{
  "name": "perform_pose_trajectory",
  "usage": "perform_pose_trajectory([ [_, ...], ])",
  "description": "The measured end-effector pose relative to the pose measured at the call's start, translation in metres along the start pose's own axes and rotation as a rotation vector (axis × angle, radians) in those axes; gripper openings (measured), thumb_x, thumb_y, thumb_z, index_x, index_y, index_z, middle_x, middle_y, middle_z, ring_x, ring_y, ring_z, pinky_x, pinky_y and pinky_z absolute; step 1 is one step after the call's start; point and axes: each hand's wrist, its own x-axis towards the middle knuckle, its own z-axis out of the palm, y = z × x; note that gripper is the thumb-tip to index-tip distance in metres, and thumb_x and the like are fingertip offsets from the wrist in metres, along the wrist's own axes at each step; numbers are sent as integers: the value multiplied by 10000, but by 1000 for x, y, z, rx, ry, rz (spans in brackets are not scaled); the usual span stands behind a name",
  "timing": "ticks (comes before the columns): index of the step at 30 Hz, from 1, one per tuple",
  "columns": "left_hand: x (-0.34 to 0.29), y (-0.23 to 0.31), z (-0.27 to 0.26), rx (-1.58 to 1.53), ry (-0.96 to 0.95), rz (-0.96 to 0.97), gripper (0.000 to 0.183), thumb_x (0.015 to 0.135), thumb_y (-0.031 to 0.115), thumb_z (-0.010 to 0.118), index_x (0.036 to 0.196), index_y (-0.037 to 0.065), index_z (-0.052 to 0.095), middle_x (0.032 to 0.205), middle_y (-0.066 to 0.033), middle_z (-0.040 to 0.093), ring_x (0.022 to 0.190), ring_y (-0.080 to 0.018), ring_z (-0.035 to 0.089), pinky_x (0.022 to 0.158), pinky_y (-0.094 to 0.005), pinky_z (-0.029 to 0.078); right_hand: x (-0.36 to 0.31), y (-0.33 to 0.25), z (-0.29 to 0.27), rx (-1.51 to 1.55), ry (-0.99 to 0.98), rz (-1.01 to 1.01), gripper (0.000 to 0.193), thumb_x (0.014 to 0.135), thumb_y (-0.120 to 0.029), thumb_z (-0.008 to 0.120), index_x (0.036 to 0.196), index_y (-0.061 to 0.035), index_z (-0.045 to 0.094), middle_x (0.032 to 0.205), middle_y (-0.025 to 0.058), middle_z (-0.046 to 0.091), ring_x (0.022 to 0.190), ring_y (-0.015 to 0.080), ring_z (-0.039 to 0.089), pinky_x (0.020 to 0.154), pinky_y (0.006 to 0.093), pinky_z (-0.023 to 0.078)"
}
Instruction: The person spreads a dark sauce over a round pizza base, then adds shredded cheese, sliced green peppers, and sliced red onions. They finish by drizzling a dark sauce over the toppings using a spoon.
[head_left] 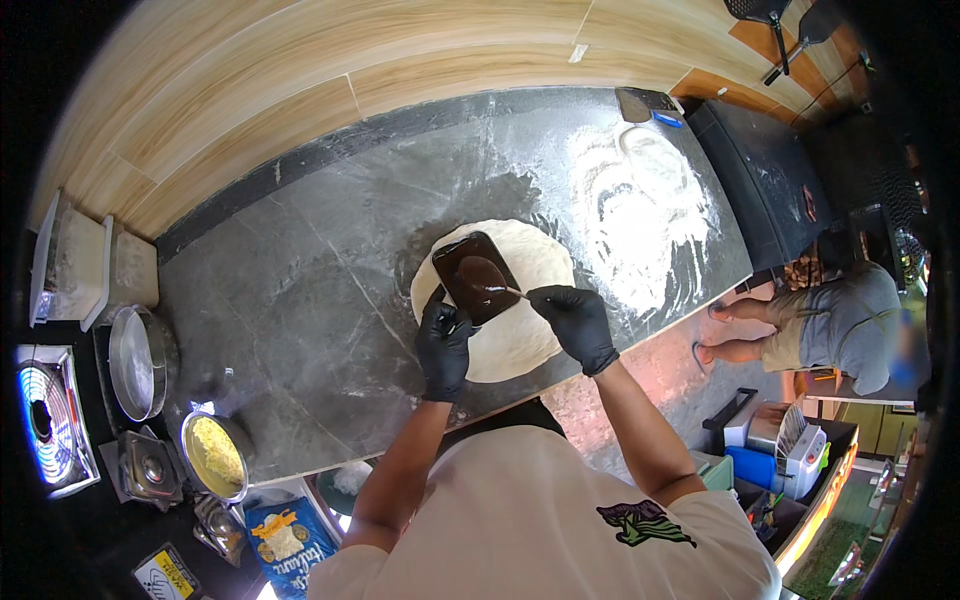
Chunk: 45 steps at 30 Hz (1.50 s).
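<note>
Tray (505, 266) over dough (515, 350), ahead of both hands; long axis runs far-left to near-right. Left hand (443, 345) nearer, gripping its left edge; right hand (575, 322) pinches spoon (514, 292), angled leftward into tray.

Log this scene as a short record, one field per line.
Left hand: black-gloved, holding tray by its edge
Right hand: black-gloved, holding spoon, its end over tray
In tray: dark brown sauce
Below tray: flat round dough on counter; contact unclear
Right of dough: loose flour
Lower left: bowl, yellow shreds inside
</note>
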Motion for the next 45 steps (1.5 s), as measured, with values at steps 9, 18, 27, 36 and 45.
perform_pose_trajectory([
  [9, 12, -3, 0, -33, -2, 9, 515, 949, -65, 645, 1450, 24, 568, 901, 8, 583, 789, -79, 610, 749, -281, 608, -4, -38, -40, 180, 8, 9, 175, 934, 35, 722, 1092, 13, 794, 1026, 72, 798, 924, 106, 705, 864, 269, 569],
  [18, 30, 10, -40, 12, 146, 108, 528, 967, 48, 727, 1470, 19, 569, 1142, -53, 658, 942, -153, 669, 786, -310, 618, -28, 16, -20, 145, 209, -28, 114, 923, -65, 788, 1026, -23, 815, 966, 108, 809, 839, 157, 754, 791, 294, 583],
  [27, 24, 23, -57, 55, 206, 105, 465, 986, 111, 732, 1421, 8, 606, 1215, -88, 689, 1021, -206, 701, 813, -342, 621, -37, 64, 5, -772, 275, -543, 444, 773, -15, 682, 1186, -155, 762, 724, 57, 579, 632, 258, 607, 614, 397, 464],
  [36, 5, 22, -51, 43, 160, 58, 507, 1000, 141, 727, 1462, 9, 567, 1255, -97, 680, 1052, -204, 699, 823, -338, 631, -49, 68, 8, -809, 227, -446, 458, 784, -45, 656, 1214, -179, 738, 777, 67, 613, 653, 267, 619, 649, 406, 488],
  [45, 6, 6, -43, -91, 92, 43, 525, 985, 7, 686, 1487, -8, 536, 1102, -32, 667, 911, -111, 661, 747, -293, 603, -32, 86, 0, 342, 222, 257, 169, 947, -98, 717, 1075, -46, 815, 808, 6, 719, 688, 77, 601, 608, 240, 471],
])
